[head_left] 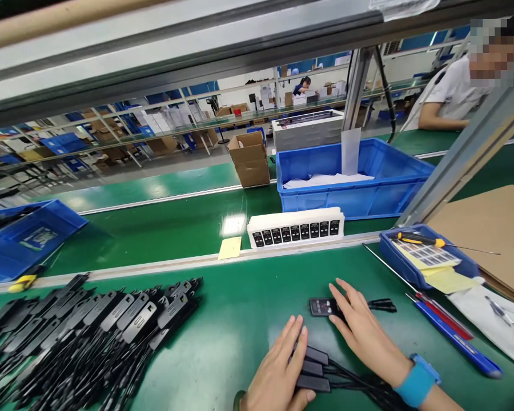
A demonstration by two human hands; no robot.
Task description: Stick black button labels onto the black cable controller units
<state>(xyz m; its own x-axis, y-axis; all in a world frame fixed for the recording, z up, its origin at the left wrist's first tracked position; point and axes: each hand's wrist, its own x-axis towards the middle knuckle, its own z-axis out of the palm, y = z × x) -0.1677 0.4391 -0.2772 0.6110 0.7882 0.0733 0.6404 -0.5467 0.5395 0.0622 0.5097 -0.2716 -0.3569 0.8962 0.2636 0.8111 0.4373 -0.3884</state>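
Note:
My right hand, with a blue band at the wrist, has its fingers apart over a small black device with a label on its face; the fingertips touch its right part. A short black cable end shows on the far side of that hand. My left hand lies lower and to the left, fingers stretched out. Its edge rests against several black devices with cables lying side by side; the hand partly covers their left ends.
At left lies a large pile of black cabled devices. Behind stand a white holder of labels, a blue bin and a cardboard box. Tools and a blue tray lie right. A person sits at back right.

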